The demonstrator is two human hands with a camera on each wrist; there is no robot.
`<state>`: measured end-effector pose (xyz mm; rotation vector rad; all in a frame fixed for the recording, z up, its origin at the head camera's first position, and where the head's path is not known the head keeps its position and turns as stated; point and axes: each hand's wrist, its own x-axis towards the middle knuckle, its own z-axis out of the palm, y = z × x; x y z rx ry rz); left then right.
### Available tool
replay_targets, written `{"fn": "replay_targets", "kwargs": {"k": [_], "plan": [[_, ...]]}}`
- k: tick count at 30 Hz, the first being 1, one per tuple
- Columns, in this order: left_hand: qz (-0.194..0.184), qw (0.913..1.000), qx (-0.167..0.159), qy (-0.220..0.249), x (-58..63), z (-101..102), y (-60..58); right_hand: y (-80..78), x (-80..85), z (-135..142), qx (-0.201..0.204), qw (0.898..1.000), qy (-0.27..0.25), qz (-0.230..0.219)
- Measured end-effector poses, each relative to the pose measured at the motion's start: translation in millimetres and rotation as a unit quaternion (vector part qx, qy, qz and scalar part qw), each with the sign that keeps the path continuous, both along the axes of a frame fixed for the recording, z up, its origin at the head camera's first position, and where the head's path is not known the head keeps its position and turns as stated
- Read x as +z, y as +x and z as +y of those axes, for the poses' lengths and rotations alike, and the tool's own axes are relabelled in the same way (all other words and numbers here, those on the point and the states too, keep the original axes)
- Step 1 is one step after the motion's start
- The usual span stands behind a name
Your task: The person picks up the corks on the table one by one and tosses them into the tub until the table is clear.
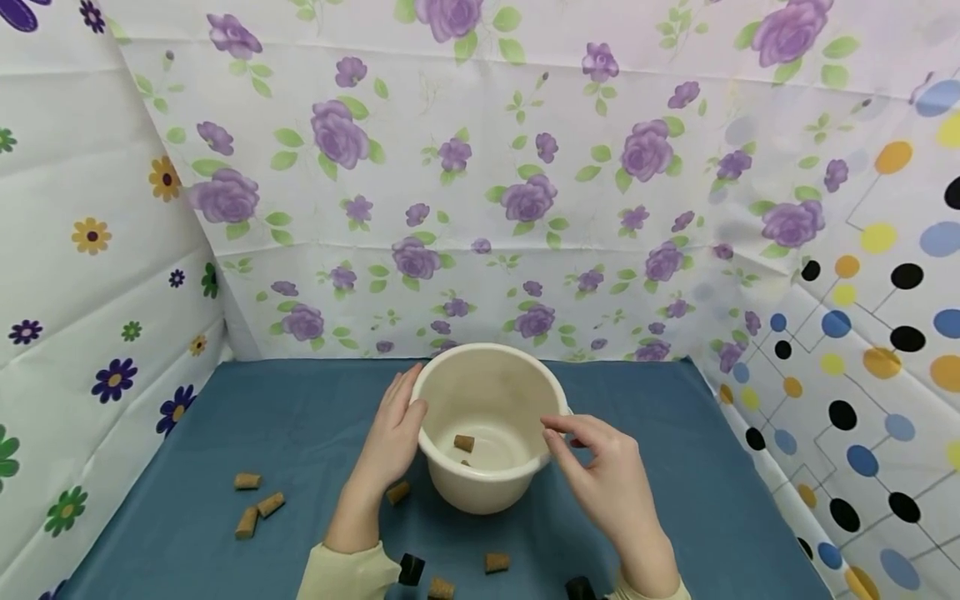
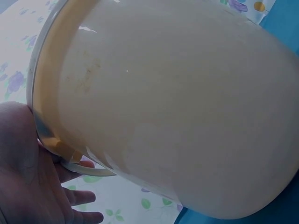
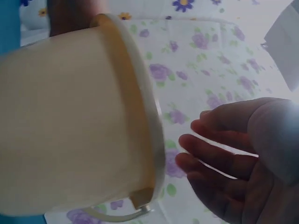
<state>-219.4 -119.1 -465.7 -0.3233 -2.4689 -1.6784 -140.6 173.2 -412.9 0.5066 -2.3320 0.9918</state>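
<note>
A cream plastic bucket (image 1: 480, 492) stands upright on the blue cloth. Inside it lies a cork (image 1: 464, 443), and part of another small brown piece shows behind the near rim. My left hand (image 1: 393, 433) rests against the bucket's left side at the rim; its fingers look fairly straight in the left wrist view, beside the bucket's handle (image 2: 91, 171). By the right rim is my right hand (image 1: 607, 467), its fingers loosely bent, thumb and forefinger close together. The right wrist view shows that hand (image 3: 233, 158) apart from the rim, with nothing visible between the fingers.
Three corks (image 1: 246, 522) lie together on the cloth at the left. One more cork (image 1: 398, 492) is beside the left wrist, and others, such as a cork (image 1: 497, 562), lie in front of the bucket. Flower-patterned sheets (image 1: 480, 208) hang behind and at the sides.
</note>
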Motion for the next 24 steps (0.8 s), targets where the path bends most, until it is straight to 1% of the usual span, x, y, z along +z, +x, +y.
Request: {"fn": "replay_targets", "kwargs": {"k": [2,4,8,13,17,19,24], "plan": [[-0.004,1.0000,-0.001,0.000,0.1,0.5,0.4,2.2,-4.5,1.8,0.023,1.000,0.003,0.006],[-0.006,1.0000,-0.001,0.001,0.0,1.0,1.1,5.2,-9.5,2.7,0.055,0.998,-0.001,0.007],[-0.004,1.0000,0.002,0.003,0.0,1.3,2.1,12.6,-19.2,2.6,0.116,0.993,-0.013,0.010],[-0.001,1.0000,0.003,0.001,0.1,1.0,2.1,20.2,-29.9,4.2,0.158,0.987,-0.008,0.022],[-0.001,1.0000,0.001,-0.004,0.5,0.6,1.3,24.1,-38.2,8.4,0.192,0.981,0.009,-0.002],[-0.001,1.0000,0.000,-0.004,1.0,0.3,0.9,25.2,-41.9,10.5,0.202,0.979,0.022,-0.023],[0.001,1.0000,0.000,-0.006,1.7,0.1,-0.8,24.4,-48.6,13.8,0.202,0.975,0.056,-0.073]]}}
